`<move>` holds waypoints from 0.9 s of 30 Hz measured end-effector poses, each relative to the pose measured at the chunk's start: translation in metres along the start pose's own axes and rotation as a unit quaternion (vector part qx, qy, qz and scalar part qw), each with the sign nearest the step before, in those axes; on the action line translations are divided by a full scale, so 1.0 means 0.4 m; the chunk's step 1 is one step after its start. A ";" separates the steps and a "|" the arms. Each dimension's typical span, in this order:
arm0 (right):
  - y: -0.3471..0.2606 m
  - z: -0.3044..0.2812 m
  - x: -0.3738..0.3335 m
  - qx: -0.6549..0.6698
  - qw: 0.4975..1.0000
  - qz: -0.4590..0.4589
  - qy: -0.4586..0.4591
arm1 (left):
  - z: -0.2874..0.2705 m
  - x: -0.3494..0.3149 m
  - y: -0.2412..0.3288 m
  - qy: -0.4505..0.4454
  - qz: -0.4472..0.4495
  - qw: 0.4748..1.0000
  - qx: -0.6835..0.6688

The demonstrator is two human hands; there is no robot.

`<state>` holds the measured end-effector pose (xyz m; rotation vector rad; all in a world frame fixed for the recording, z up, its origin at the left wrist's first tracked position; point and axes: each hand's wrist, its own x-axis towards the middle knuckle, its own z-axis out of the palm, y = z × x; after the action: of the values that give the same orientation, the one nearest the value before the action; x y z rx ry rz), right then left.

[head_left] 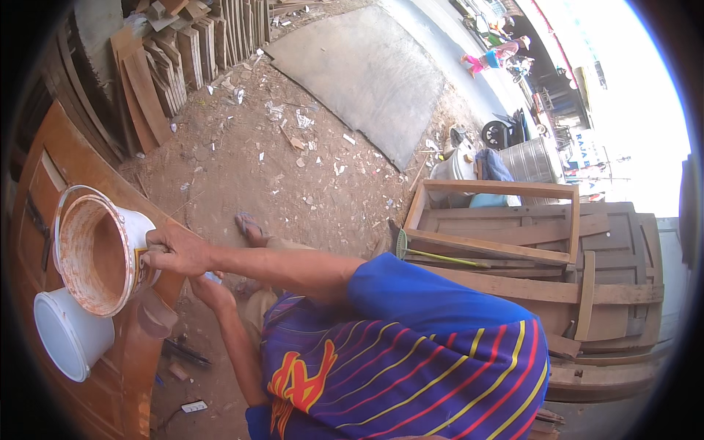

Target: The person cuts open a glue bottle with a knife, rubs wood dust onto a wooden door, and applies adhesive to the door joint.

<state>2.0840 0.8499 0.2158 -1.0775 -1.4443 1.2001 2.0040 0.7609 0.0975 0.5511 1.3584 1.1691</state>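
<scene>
"Bucket [95, 246] tipped on its side at the left, mouth facing out, reddish-brown coating all round the inside!"

"And who's got it?"

"Right hand [178, 249]! Fingers curled tight at the outer wall near the base, forearm stretched right across the view. Wire bail [61, 196] stands out by the rim."

"What about the left hand [213, 292]?"

"Just below the right one, fingers bent, with a small light-blue thing [213, 277] beside them. Can't tell whether they grip it; it's too small."

"And around the bucket?"

"Second white pail [95, 334] right below it in view, partly overlapped, over an orange-brown panelled door [121, 381]. White power strip [194, 406] down on the dirt ground [213, 176]."

"Far side?"

"Rectangular wooden frame [491, 188] lying over a stack of brown doors [620, 293], green-handled rake [447, 259] alongside, and a large grey sheet [367, 81] flat on the ground up top!"
</scene>
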 end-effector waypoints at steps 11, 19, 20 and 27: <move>0.034 -0.056 -0.047 0.224 0.972 0.063 0.025 | 0.025 -0.023 0.022 0.022 -0.052 0.998 -0.027; 0.066 -0.020 -0.061 0.188 0.982 0.024 -0.022 | 0.020 -0.033 0.044 -0.007 -0.059 0.996 -0.072; 0.067 -0.016 -0.062 0.180 0.983 0.026 -0.021 | 0.019 -0.032 0.041 -0.004 -0.060 0.995 -0.075; 0.067 0.005 -0.065 0.207 0.978 0.021 0.030 | 0.026 -0.017 0.007 -0.010 -0.014 0.996 -0.088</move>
<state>2.0881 0.8278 0.1860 -0.8490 -1.0654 1.4090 2.0140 0.7591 0.1053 0.4168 1.2282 1.2430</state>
